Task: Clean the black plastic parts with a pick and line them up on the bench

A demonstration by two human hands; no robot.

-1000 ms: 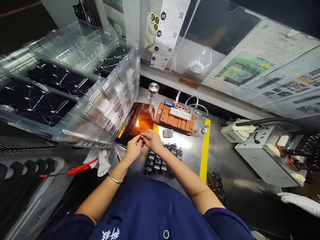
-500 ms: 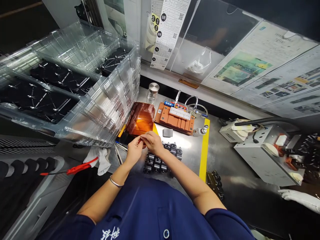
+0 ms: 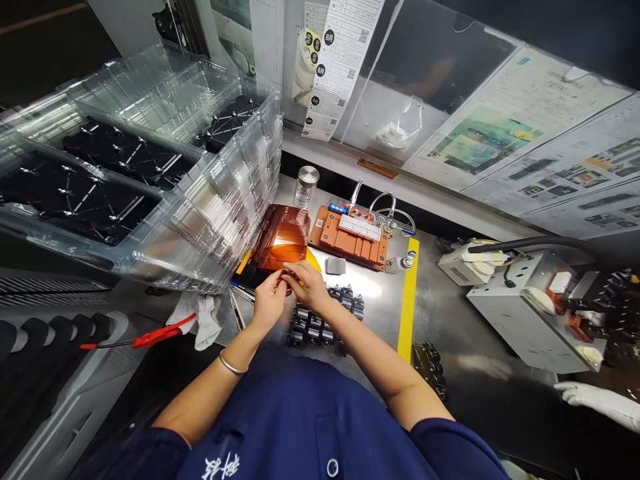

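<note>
My left hand and my right hand meet over the workbench, fingertips pinched together. A small amber-red bit of film shows between and under the fingers; most of it is hidden by them. Just beyond lies a stack of glossy amber film sheets, curling at the edges. Below my right wrist several black ribbed plastic parts stand in rows, partly covered by the forearm. A small grey block rests to the right of the right hand.
Tall clear trays with black parts rise at the left. An orange fixture holding a white ruler stands behind, beside a lidded glass jar. Tweezers and a white cloth lie left. A co-worker's gloved hand is far right.
Both hands stay together in nearly the same place, with small finger movements at the pinch. The co-worker's gloved hand has shifted slightly left.
</note>
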